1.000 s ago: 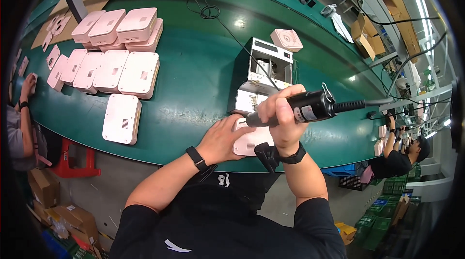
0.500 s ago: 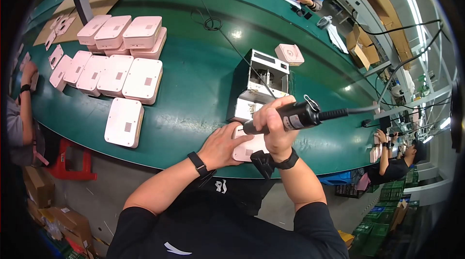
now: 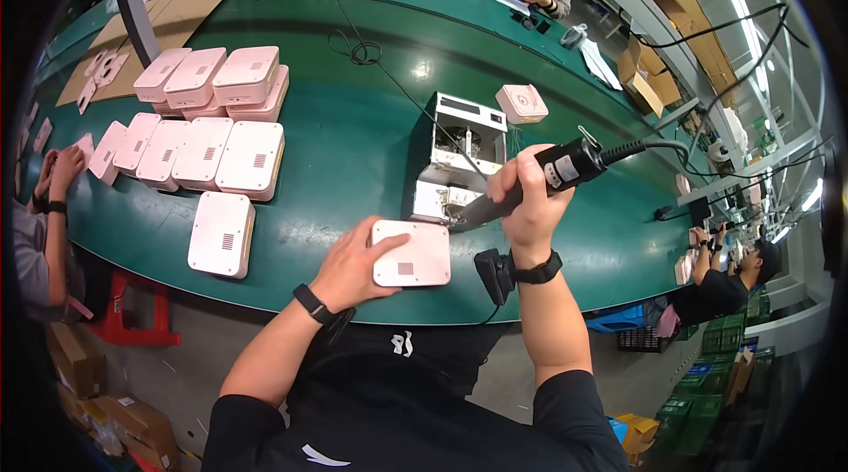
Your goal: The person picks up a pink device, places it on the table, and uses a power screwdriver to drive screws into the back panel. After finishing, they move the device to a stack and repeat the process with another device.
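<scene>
My left hand (image 3: 347, 264) grips the left side of a pale pink box (image 3: 426, 253) with rounded corners, its thumb lying across the top. The box lies on the green table and shows corner holes and a small square vent grille. My right hand (image 3: 533, 216) is wrapped round a black corded electric screwdriver (image 3: 570, 165), held slanting down to the left. The screwdriver's tip is at the front of a black and silver screw feeder (image 3: 455, 173), just beyond the box; exact contact is too small to tell.
Several similar pink boxes (image 3: 252, 163) stand in rows and stacks at left, with one (image 3: 221, 235) nearer me. Another pink part (image 3: 523, 104) lies behind the feeder. A cable (image 3: 389, 75) hangs across the table. Co-workers sit at left, far side and right; a red stool (image 3: 137, 309) stands lower left.
My right hand has lifted the screwdriver off the pink box and brought its tip to the screw feeder. My left hand has shifted left with the box, which is turned slightly.
</scene>
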Demonstrator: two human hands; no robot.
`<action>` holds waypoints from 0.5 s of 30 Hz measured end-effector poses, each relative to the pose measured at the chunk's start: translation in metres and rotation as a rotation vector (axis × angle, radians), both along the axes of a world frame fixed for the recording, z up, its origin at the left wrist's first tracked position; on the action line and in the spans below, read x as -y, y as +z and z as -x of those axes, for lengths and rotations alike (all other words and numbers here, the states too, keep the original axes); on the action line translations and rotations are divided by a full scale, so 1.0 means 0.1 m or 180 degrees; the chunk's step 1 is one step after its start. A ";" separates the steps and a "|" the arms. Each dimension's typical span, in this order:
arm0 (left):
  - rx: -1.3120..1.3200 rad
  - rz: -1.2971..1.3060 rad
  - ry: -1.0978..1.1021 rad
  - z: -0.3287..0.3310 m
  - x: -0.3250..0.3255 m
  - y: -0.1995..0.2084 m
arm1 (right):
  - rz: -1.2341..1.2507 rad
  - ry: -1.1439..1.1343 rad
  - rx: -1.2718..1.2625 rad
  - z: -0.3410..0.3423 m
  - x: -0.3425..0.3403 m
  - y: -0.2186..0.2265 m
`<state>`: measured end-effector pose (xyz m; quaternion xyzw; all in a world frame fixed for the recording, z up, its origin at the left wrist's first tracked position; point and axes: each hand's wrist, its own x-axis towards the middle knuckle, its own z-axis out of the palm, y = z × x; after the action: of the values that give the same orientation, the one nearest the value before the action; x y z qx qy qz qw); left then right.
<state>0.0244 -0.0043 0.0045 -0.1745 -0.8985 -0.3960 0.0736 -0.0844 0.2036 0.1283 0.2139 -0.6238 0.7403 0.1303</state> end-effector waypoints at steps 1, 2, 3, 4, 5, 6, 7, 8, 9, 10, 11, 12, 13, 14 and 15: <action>0.0034 0.0035 0.0077 -0.02 0.05 0.00 | -0.0006 -0.0013 0.0029 -0.03 -0.02 -0.03; 0.0074 0.0067 0.0152 -0.02 0.08 0.00 | 0.0081 0.0056 0.0146 -0.10 -0.04 -0.04; 0.0118 0.0045 0.0142 -0.02 0.09 0.00 | 0.0154 0.0128 0.0272 -0.20 -0.07 -0.04; 0.0025 0.0009 0.0152 0.01 0.11 0.00 | 0.0226 0.0197 0.0403 -0.29 -0.09 -0.04; -0.0053 -0.0021 0.0171 0.02 0.11 -0.01 | 0.0206 0.0191 0.0466 -0.38 -0.12 -0.03; -0.0131 -0.0052 0.0191 0.00 0.11 -0.01 | 0.0246 0.0278 0.0467 -0.46 -0.14 -0.02; -0.0069 -0.0072 0.0189 -0.03 0.10 -0.02 | 0.0288 0.0363 0.0467 -0.53 -0.16 0.00; -0.0084 -0.0069 0.0199 -0.01 0.10 -0.03 | 0.0337 0.0432 0.0442 -0.56 -0.18 0.00; -0.0103 -0.0066 0.0211 0.00 0.09 -0.03 | 0.0327 0.0411 0.0474 -0.59 -0.19 -0.01; -0.0127 -0.0060 0.0226 0.01 0.09 -0.04 | 0.0271 0.0475 0.0431 -0.61 -0.18 -0.02; -0.0102 -0.0070 0.0215 0.01 0.09 -0.05 | 0.0216 0.0543 0.0384 -0.63 -0.17 -0.04; -0.0094 -0.0052 0.0217 0.01 0.10 -0.06 | 0.0162 0.0617 0.0333 -0.65 -0.17 -0.05; -0.0087 -0.0034 0.0218 0.00 0.10 -0.08 | 0.0155 0.0608 0.0355 -0.66 -0.18 -0.08; -0.0081 -0.0015 0.0223 0.00 0.10 -0.08 | 0.0167 0.0604 0.0362 -0.67 -0.18 -0.10; -0.0062 -0.0020 0.0224 0.00 0.10 -0.08 | 0.0180 0.0602 0.0368 -0.67 -0.19 -0.13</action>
<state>0.0243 -0.0140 -0.0034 -0.1464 -0.9021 -0.3943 0.0968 -0.0172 0.2226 0.1152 0.2250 -0.5861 0.7778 0.0297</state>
